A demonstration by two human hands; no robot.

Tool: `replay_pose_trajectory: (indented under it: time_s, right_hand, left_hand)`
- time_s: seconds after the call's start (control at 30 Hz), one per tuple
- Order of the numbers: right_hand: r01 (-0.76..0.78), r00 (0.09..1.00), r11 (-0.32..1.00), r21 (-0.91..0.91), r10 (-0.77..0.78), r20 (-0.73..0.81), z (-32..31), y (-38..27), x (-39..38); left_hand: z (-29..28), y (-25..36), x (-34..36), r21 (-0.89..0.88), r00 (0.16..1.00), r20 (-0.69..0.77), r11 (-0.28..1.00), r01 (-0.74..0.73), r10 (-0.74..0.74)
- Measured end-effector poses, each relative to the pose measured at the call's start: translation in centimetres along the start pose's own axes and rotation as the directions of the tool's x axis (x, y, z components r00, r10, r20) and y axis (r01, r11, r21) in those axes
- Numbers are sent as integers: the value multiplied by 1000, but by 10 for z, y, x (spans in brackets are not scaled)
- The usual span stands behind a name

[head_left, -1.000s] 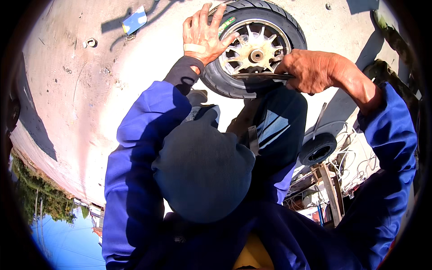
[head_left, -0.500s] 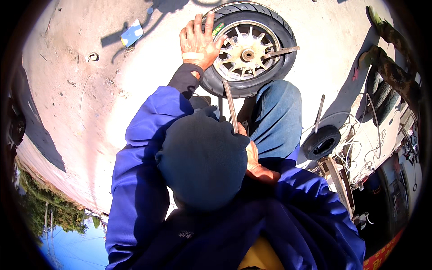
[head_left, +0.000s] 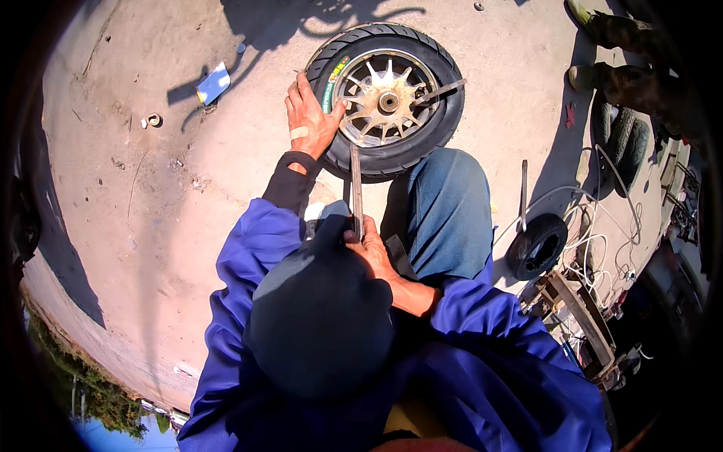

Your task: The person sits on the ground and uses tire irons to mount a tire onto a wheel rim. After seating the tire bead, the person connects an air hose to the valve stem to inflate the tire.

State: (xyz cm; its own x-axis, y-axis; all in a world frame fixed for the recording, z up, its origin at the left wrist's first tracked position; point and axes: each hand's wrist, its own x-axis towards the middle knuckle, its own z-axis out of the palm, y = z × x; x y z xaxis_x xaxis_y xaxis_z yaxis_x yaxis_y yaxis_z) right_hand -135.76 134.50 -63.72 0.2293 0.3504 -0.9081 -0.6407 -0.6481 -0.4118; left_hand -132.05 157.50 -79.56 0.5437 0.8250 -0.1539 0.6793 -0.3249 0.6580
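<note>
A wheel with a black tyre (head_left: 444,124) and a pale, dirty spoked rim (head_left: 370,114) lies flat on the ground in front of me. My left hand (head_left: 310,124), a plaster on its back, grips the tyre's left side, thumb over the sidewall and fingers along the outer edge. In my right hand (head_left: 373,255), closed, is the near end of a metal tyre lever (head_left: 357,188); its far tip meets the rim's near edge. A second tyre lever (head_left: 443,91) sticks out across the tyre on the right. My raised knee hides part of the right forearm's surroundings.
To the right are a small black tyre (head_left: 538,247), another metal bar (head_left: 524,194), a pale hose (head_left: 595,239) and a wooden frame (head_left: 576,309). Further off, a person's legs (head_left: 633,87) stand near stacked tyres (head_left: 623,143). A blue-and-white box (head_left: 214,83) lies at the left.
My left hand has slid from the tyre's top left down its left side, its fingers less spread. The right hand and lever show more clearly; the whole view has shifted.
</note>
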Motion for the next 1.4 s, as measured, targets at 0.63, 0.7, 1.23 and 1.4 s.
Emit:
replay_pose_trajectory:
  time_s: [0.63,0.7,1.23,1.4]
  right_hand:
    - [-310,913,864,-398,387,130,-74,-195,-11]
    - [6,958,717,-697,197,211,-115,-220,14]
    - [511,641,-736,-444,-18,767,-155,-321,194]
    - [626,585,-677,-388,79,808,-138,-331,221]
  left_hand:
    - [12,10,26,357,961,-88,909,-215,262]
    - [9,7,26,383,959,-101,900,-207,264]
    - [20,0,28,336,948,-161,918,-208,274]
    - [20,0,27,316,948,-173,927,-204,268]
